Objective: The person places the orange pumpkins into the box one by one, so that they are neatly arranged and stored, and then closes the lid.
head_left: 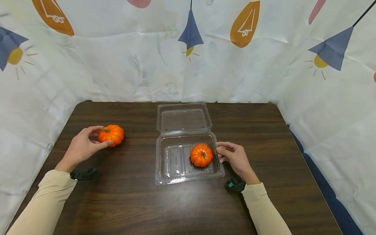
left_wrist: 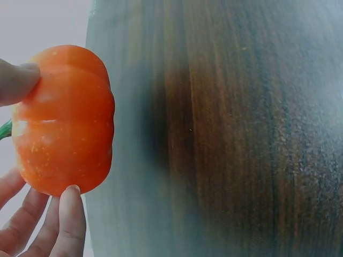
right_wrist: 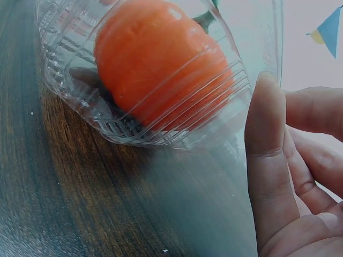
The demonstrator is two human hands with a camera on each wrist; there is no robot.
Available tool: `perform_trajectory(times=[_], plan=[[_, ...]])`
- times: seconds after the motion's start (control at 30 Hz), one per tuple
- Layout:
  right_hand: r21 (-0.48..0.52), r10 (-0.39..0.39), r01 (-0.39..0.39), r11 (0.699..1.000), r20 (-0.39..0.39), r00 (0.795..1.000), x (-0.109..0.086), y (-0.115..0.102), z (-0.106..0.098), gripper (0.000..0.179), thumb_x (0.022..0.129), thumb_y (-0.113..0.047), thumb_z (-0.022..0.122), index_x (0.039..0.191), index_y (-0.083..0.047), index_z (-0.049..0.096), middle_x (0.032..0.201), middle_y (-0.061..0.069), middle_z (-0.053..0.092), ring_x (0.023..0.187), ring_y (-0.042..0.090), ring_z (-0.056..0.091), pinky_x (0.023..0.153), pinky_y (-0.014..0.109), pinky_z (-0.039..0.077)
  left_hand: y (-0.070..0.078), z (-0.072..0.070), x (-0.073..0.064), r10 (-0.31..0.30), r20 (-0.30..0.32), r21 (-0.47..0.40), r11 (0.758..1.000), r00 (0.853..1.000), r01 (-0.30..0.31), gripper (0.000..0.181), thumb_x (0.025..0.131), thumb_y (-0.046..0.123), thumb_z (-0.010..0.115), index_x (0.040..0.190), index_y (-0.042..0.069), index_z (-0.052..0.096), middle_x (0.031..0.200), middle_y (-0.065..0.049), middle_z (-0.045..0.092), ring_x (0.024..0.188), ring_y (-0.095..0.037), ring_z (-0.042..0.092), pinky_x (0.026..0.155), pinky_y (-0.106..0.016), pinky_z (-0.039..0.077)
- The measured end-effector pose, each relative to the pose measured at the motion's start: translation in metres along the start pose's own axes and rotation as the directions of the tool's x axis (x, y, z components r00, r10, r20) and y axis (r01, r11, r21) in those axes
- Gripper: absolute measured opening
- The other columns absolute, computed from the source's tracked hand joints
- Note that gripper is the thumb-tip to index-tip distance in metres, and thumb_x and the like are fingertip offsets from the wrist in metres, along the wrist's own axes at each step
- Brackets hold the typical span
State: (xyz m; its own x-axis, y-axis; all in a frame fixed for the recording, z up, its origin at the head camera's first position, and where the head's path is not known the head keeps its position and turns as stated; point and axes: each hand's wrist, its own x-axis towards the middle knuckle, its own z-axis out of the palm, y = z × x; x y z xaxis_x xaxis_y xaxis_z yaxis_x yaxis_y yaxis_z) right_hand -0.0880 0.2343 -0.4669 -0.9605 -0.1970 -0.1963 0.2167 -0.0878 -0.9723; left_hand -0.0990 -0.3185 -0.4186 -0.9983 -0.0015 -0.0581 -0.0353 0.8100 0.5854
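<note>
A small orange pumpkin [head_left: 114, 135] with a green stem is held between the thumb and fingers of my left hand [head_left: 83, 145], at the left part of the table. In the left wrist view the same pumpkin [left_wrist: 67, 120] shows its ribbed side, thumb on one side and fingertips on the other. A clear plastic clamshell container [head_left: 173, 181] lies with its lid folded back in the middle. Inside its base, toward the right, sits a second orange pumpkin [head_left: 201, 155]. My right hand [head_left: 235, 159] pinches the container's right rim between thumb and fingers.
The dark wood-grain table [head_left: 132, 209] ends at a white patterned cloth [head_left: 123, 71], which hangs along the back and both sides. The container's open lid [head_left: 184, 118] reaches close to the table's back edge. Dark bands circle both wrists.
</note>
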Motion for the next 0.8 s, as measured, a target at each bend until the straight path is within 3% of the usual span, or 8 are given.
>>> perform_trajectory(times=[0.8], plan=[[-0.008,0.024,-0.024,1.0,-0.006,1.0,0.0,-0.002,0.0,0.042,0.097,-0.012,0.073,0.131,0.01,0.062,0.092,-0.006,0.077,0.072,0.009,0.066,0.064,0.02,0.061,0.026,-0.004,-0.002,0.064,-0.014,-0.021,0.998,0.998,-0.064,0.08,0.09,0.039,0.081,0.149,-0.004,0.046,0.141,-0.033,0.05,0.106,-0.049,0.067,0.068,0.001,0.041]])
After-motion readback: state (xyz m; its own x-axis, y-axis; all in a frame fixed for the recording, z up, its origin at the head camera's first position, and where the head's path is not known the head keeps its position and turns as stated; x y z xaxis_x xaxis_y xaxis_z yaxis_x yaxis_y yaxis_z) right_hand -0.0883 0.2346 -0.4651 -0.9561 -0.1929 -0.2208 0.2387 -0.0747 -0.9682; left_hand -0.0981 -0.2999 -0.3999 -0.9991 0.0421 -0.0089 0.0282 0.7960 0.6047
